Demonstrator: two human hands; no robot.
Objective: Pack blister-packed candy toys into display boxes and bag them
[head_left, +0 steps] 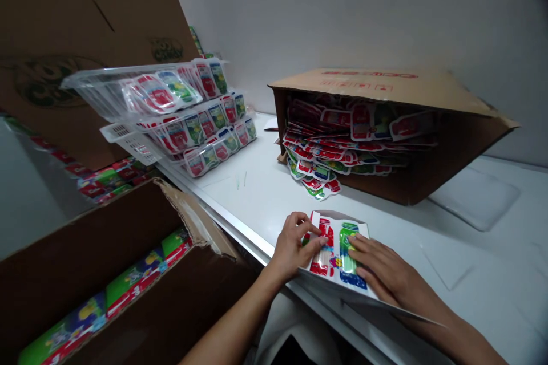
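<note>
We locate the packet at the front edge of the worktop, face up in a small open box between both hands. The packet is flat and glossy, printed with a red jar and a green jar on a white ground. The box is thin, smooth card with a white flap extending toward the right forearm. Our left hand is at the left side of the box, fingers bent, thumb on the packet's red half; we cannot tell whether they pinch it. Our right hand has its fingers extended and released, lying flat over the green half.

Behind the box, a brown corrugated carton lies on its side, mouth toward us, filled with layered flat packets; several loose packets overlap on the worktop at its mouth. To its right lies a clear, flat plastic piece.

To the left, clear ribbed plastic trays stand stacked, holding rows of upright packets. Below, an open carton with a rough, torn rim contains glossy, rectangular green-and-red boxes.
</note>
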